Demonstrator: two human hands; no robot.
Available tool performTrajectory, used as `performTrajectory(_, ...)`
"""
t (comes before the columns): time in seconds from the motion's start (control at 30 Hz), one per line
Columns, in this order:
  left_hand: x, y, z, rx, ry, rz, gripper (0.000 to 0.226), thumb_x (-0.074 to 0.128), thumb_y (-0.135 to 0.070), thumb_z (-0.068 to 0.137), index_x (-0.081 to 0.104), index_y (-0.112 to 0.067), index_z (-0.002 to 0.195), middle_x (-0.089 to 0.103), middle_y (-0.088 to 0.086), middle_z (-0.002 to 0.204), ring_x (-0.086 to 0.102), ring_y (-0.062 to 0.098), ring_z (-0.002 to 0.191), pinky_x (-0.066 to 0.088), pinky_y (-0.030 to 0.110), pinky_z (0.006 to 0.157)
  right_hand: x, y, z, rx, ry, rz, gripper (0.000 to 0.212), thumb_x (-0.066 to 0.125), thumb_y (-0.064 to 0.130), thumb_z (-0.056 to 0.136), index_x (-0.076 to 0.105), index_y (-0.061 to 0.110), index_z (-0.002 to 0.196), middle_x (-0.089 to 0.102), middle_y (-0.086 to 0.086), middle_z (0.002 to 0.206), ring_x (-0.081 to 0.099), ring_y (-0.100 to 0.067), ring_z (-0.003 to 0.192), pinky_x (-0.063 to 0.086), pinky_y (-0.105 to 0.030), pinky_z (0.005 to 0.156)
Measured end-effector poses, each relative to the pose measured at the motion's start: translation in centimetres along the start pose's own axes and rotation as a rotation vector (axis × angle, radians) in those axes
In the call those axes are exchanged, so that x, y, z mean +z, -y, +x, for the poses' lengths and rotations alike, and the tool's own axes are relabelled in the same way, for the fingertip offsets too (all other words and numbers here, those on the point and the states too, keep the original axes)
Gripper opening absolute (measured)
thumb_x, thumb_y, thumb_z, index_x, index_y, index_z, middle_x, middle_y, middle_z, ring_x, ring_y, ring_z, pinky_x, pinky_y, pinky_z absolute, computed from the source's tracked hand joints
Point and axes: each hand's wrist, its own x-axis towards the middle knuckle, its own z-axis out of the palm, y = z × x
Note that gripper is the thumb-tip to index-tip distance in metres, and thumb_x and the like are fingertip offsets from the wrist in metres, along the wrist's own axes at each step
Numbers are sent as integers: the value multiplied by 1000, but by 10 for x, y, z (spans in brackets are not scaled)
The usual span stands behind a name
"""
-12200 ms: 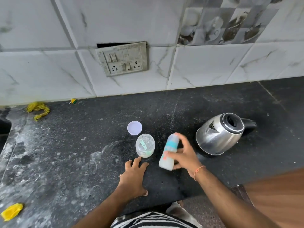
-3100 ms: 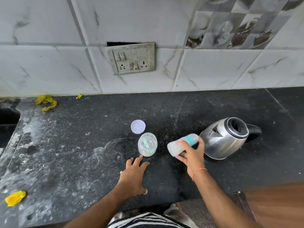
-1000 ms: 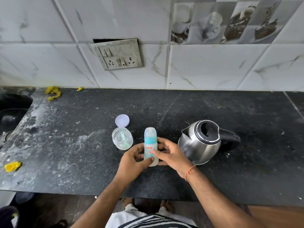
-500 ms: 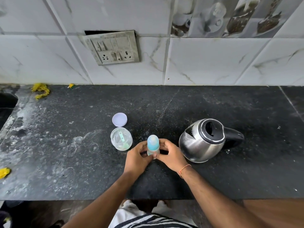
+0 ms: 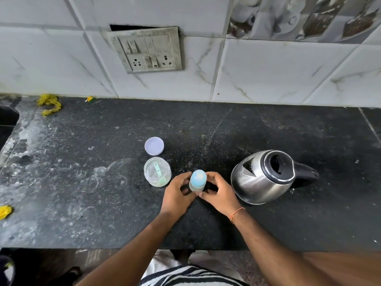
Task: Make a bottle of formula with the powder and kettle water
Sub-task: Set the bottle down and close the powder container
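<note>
The baby bottle (image 5: 198,180) with its blue cap stands upright on the black counter (image 5: 82,193), seen from above. My left hand (image 5: 177,195) cups it from the left and my right hand (image 5: 218,193) from the right, fingertips touching its lower body. Just left of the bottle stands the clear powder jar (image 5: 157,172), lid off, with a small green scoop inside. Its lilac lid (image 5: 154,145) lies flat behind it. The steel kettle (image 5: 266,176) with a black handle sits to the right, its lid open.
A tiled wall with a switch and socket plate (image 5: 147,51) backs the counter. Yellow scraps (image 5: 49,104) lie at the back left and another yellow scrap (image 5: 5,211) at the left edge. A sink edge (image 5: 8,120) shows at far left. White powder smears mark the counter's left half.
Over the earlier frames my right hand shook the bottle tilted, then stood it upright on the counter. Both hands now hold it lower, and the view is more directly overhead.
</note>
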Motion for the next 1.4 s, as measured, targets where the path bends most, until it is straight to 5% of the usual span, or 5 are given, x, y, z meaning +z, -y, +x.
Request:
performTrajectory(0.33,-46,47,-51,83,-356,87,58,101,-11,74,61,-39,106,54,-24,113,64,14,98,61,40,89,-8,88,12,-257,-57,179,44,66,37,101,68,18,140,69,13,144,59,4,137,42,-11,114)
performTrajectory(0.53,-84,48,-30,112,-385,135,131,107,-36,63,27,-27,166,22,-18,162,30,22,158,31,44,130,30,137,79,-350,8,-206,29,59,31,113,73,20,135,76,9,133,67,-4,127,52,-27,111)
performTrajectory(0.73,-102,36,3,142,-194,109,143,102,-54,60,6,-57,165,32,-16,173,28,7,161,28,40,132,75,153,140,-397,219,-706,51,70,27,105,58,19,154,61,-2,157,56,-23,144,45,-42,120)
performTrajectory(1.07,-121,57,7,173,-164,124,116,100,-44,66,38,-34,163,56,-25,148,54,6,142,44,37,122,120,148,190,-324,404,-1114,105,88,38,89,25,33,173,27,9,179,35,-29,157,39,-46,125)
performTrajectory(1.4,-137,62,9,215,-97,156,94,102,-47,60,58,-32,141,54,-24,142,54,0,136,48,27,113,121,148,174,-353,415,-1127,94,88,20,82,43,20,164,43,-3,162,57,-41,131,48,-47,113)
